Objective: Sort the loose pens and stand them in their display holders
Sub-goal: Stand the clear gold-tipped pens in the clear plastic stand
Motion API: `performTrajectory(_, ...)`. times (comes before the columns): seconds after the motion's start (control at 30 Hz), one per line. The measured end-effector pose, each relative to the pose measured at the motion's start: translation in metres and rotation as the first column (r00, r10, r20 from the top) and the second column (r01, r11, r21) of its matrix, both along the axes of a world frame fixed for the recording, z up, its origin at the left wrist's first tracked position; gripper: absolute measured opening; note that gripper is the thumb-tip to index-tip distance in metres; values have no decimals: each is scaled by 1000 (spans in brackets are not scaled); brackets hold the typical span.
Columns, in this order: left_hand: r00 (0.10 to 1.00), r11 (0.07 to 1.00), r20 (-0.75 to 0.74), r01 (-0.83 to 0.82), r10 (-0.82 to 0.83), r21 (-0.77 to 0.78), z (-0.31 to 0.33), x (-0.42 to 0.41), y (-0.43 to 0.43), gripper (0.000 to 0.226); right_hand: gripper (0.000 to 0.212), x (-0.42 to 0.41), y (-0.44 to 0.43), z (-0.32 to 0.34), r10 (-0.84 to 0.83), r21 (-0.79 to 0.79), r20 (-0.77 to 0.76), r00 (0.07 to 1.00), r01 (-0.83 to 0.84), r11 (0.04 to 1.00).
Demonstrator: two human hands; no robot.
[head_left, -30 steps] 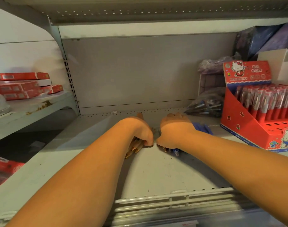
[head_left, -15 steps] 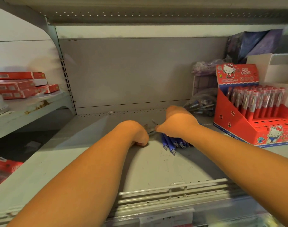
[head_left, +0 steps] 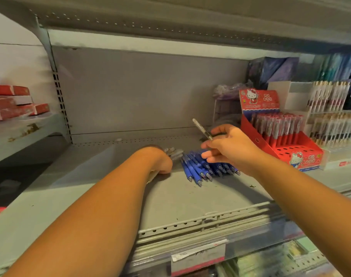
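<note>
Right hand pinches a clear pen mid-frame; left hand grips a bundle. A loose pinch could drop it among the blue pens.

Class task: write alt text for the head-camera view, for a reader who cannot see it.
A person's right hand pinches a clear pen above a pile of blue pens on a grey shelf, while the left hand grips a pen bundle beside them. A red display holder of upright pens stands at right.
</note>
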State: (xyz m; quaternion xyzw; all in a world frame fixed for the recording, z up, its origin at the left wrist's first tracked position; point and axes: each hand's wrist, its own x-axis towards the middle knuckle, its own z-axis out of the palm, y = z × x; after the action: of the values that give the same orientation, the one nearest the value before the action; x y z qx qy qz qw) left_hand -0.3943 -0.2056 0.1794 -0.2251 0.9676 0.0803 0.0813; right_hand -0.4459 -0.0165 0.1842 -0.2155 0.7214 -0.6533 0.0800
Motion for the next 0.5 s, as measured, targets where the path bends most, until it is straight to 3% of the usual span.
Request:
performTrajectory(0.13,950,930,-268,-51,158,365,15,7,-14,12,20,15,19,1,40,-26,-12,999,-40,999)
performTrajectory(0.27,864,776,-474,182,167,604,31,10,-3,7,8,27,29,1,57,-241,45,997,-44,969)
performTrajectory(0.37,771,532,-609,441,189,723,47,18,29,7,10,38,40,-1,72,-395,55,996,-45,918)
performTrajectory(0.5,632,258,-761,718,145,646,58,37,83,8,16,48,68,0,105,-570,104,989,-28,821)
